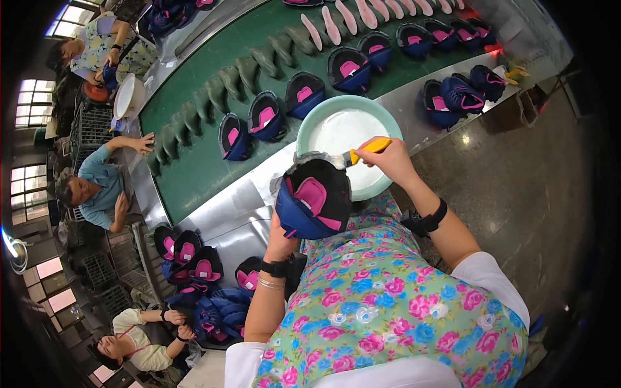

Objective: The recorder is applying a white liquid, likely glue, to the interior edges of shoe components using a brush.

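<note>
My left hand (279, 240) is closed around a blue shoe upper (299, 216) with a pink lining and a dark underside turned up toward me. In my right hand (393, 159) is a yellow-handled paintbrush (372, 150), gripped by its handle. The brush's bristles, coated white, meet the upper's edge at its right side. Just beyond both hands stands a pale green basin (309, 119) with white liquid (343, 132) inside. Fingers of my left hand are partly hidden behind the upper.
A green conveyor belt (194, 187) carries rows of blue uppers (305, 94), dark shoe lasts (249, 71) and pink soles (332, 26). More uppers are piled at left (220, 313) and far right (462, 94). Several co-workers (103, 187) stand along the belt's far side.
</note>
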### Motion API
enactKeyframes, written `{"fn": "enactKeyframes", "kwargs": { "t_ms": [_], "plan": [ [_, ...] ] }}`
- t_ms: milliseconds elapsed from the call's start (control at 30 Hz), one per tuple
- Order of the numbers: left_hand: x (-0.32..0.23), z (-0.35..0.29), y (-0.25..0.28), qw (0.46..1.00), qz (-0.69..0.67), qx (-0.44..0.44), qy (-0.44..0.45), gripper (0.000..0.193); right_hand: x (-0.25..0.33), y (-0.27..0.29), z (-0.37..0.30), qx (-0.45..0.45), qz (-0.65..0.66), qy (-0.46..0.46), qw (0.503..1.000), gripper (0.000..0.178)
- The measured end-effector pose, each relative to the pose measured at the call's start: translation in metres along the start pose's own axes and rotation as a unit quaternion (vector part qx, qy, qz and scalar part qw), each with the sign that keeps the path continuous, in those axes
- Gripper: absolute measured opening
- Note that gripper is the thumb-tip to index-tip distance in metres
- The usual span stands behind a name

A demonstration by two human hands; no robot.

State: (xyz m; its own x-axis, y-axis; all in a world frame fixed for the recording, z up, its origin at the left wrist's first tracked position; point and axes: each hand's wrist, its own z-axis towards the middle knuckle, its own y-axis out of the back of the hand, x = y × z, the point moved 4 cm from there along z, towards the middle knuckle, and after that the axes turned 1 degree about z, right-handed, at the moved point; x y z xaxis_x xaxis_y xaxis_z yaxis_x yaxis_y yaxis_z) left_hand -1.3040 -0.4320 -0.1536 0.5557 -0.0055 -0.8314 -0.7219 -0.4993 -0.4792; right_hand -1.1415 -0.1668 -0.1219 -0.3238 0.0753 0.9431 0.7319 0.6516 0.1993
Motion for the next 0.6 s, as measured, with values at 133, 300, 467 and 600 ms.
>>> {"fn": "enactKeyframes", "kwargs": {
  "t_ms": [133, 300, 467, 600],
  "plan": [
    [-0.010, 0.009, 0.005, 0.995, 0.050, -0.055, -0.063, 0.067, 0.013, -0.015, -0.024, 0.019, -0.025, -0.013, 0.999, 0.032],
    [-0.013, 0.009, 0.021, 0.990, 0.059, -0.072, -0.111, 0.069, 0.054, -0.022, -0.055, 0.088, 0.061, 0.009, 0.994, 0.027],
    [-0.009, 0.003, 0.036, 0.987, 0.015, -0.112, -0.111, 0.065, 0.060, -0.029, -0.048, 0.151, 0.043, 0.033, 0.987, 0.018],
    [-0.011, -0.003, 0.041, 0.975, -0.171, -0.113, -0.087, 0.050, 0.059, -0.024, -0.011, 0.121, -0.022, 0.063, 0.990, 0.014]
  ]
}}
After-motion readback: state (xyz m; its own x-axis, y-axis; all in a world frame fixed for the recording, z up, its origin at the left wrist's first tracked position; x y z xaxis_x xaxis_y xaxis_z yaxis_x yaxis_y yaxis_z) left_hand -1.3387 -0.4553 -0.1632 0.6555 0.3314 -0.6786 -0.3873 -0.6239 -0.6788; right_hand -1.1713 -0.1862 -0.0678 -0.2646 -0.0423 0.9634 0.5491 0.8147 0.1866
